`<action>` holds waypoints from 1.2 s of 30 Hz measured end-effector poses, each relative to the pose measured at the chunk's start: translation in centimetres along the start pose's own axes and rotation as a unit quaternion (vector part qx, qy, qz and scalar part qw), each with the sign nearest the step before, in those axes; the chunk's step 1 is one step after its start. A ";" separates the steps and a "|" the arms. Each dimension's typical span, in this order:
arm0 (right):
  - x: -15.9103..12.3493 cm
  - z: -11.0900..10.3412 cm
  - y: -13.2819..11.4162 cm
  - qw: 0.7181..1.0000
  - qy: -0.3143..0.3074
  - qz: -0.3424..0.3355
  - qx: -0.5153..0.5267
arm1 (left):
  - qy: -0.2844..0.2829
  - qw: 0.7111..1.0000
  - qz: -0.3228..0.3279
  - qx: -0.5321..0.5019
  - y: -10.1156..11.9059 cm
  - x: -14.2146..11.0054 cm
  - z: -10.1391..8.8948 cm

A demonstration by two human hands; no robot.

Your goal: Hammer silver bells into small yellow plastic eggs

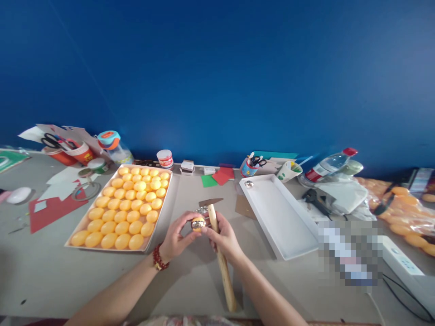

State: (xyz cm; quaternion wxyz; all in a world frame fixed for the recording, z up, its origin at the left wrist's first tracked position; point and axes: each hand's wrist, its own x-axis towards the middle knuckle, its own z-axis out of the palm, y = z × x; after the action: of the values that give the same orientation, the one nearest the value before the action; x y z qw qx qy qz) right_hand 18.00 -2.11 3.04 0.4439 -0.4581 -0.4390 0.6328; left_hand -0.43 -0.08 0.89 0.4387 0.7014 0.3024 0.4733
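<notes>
My left hand (176,235) pinches an orange ball (198,223) whose surface is partly covered with shiny silver studs. Wrapped around the wooden handle of a hammer (222,267), my right hand (226,237) also has its thumb at the ball's right side. The hammer's dark narrow head lies beyond my fingers, and its handle slants toward the table's front edge. Just behind the ball is a cluster of small silver pieces (202,209), partly hidden by my fingers. To the left, a shallow box (149,240) holds rows of plain orange balls (131,206).
At the right lies a white tray (282,222) with one silvery ball (249,184) in its far corner. Cups, bottles and paper scraps line the blue wall. A power strip (404,260) and a bag of orange balls (408,217) lie far right.
</notes>
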 end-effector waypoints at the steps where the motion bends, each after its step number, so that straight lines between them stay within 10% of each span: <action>1: 0.0 0.0 0.0 1.000 0.000 0.002 0.002 | -0.003 1.000 -0.004 -0.007 0.1 0.0 0.0; 17: 0.4 0.0 0.5 1.000 0.008 0.009 0.017 | 0.011 0.985 -0.095 -0.143 -0.9 0.0 0.8; 36: 1.9 -0.5 2.8 0.997 0.001 -0.006 0.080 | 0.012 0.992 -0.111 -0.062 -2.4 -0.2 0.8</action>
State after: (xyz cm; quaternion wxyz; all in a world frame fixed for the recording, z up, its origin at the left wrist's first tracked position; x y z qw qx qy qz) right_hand 17.65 -0.80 -0.15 0.4832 -0.4195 -0.3890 0.6628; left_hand 0.23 0.51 -1.45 0.5272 0.6292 0.3542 0.4480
